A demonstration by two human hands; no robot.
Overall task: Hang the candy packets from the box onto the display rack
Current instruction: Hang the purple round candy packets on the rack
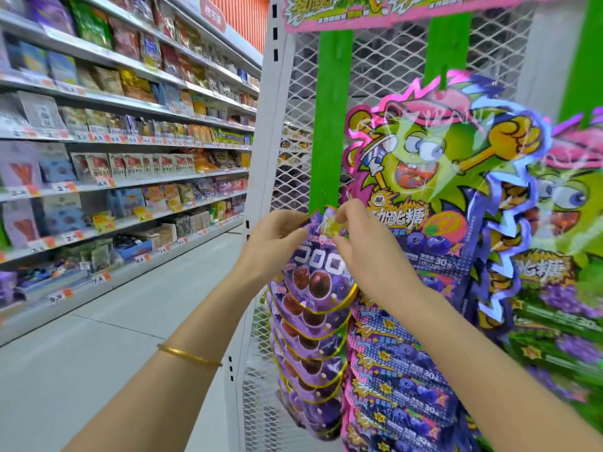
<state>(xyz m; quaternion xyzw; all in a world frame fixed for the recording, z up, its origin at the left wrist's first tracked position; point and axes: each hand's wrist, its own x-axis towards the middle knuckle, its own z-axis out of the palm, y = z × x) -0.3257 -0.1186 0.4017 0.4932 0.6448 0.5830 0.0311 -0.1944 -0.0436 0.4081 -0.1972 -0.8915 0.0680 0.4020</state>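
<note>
Your left hand and right hand both pinch the top edge of the purple grape-printed candy packet, fingers clamped on it. It sits between your 2 hands, topmost of a hanging column of like packets, against the white wire-mesh display rack.

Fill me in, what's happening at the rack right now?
A person is stocking a mesh display rack in a shop aisle. Both hands hold the top edge of a purple grape candy packet: the left hand grips its left corner, the right hand pinches the middle of the top near a thin hook. The packet sits at the head of a column of matching packets already hanging below. Beside them hang blueberry popping-candy packets. The box is not in view.
</note>
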